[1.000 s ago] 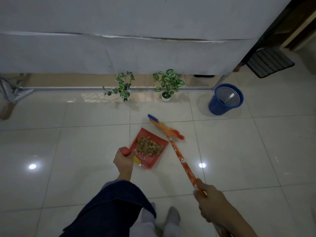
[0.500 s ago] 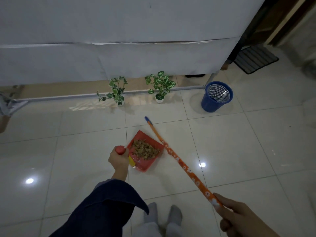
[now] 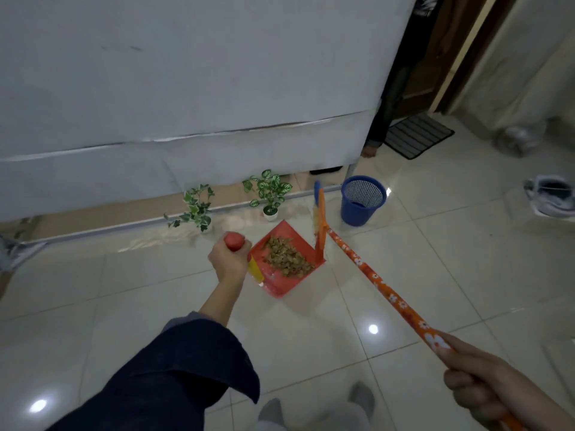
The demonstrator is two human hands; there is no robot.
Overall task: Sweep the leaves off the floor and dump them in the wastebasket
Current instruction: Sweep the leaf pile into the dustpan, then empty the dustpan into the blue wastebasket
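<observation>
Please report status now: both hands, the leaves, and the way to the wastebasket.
Left hand shut on dustpan handle; right hand shut on broom stick. Leaves piled in red dustpan. Broom head between dustpan and blue wastebasket.

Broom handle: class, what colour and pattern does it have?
The broom handle is orange with small white flowers, clearest in the head view.

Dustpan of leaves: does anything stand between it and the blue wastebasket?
Only the broom head, held by the right hand, stands upright along the side of the dustpan nearest the wastebasket. The tiles between them look bare. The left hand grips the dustpan's handle with the leaves inside.
</observation>
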